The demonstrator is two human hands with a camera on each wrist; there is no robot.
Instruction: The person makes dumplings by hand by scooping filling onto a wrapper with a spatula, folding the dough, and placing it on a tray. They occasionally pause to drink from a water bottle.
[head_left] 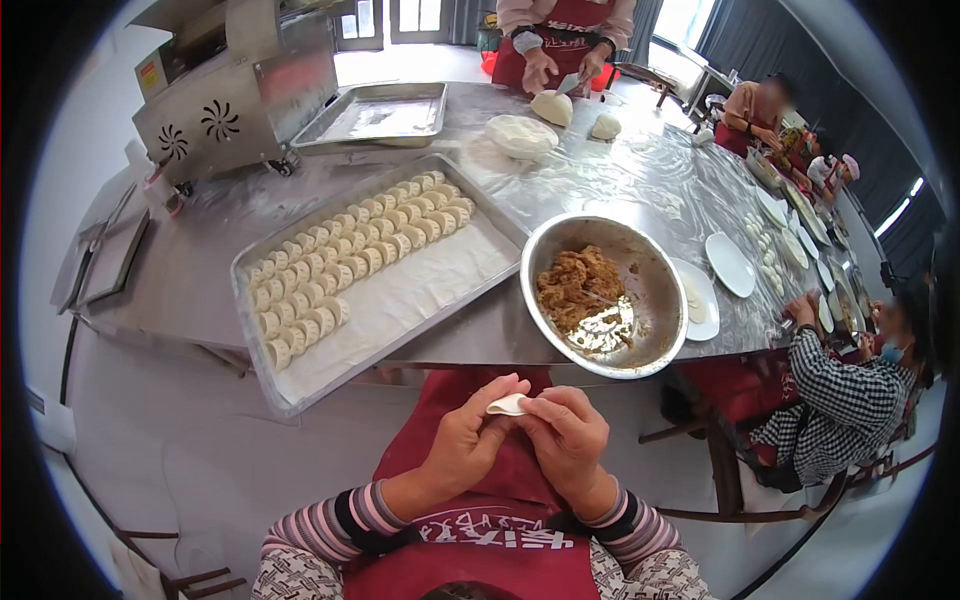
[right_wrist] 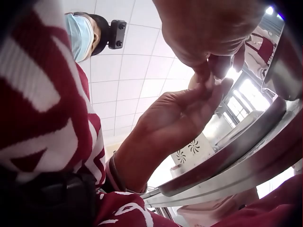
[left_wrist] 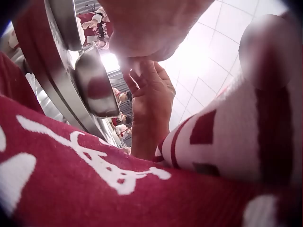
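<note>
In front of the apron, a white folded dumpling [head_left: 507, 404] is held between both hands. My left hand [head_left: 462, 435] cradles its left side, fingers behind it and thumb in front. On the other side, the thumb and fingers of my right hand [head_left: 568, 432] pinch its edge. The wrist views show the right hand [left_wrist: 151, 94] and left hand [right_wrist: 177, 111] meeting at the fingertips, the dumpling mostly hidden there. Just beyond the hands stands a steel bowl [head_left: 655, 335] with brown filling [head_left: 580, 288] and a shiny utensil in it.
Left of the bowl, a lined metal tray [head_left: 400, 320] carries rows of pleated dumplings [head_left: 350, 245]. A plate [head_left: 703, 325] with wrappers sits partly behind the bowl. Farther back are an empty tray [head_left: 385, 115], a steel machine [head_left: 240, 110] and dough [head_left: 522, 137]. Other people work around the table.
</note>
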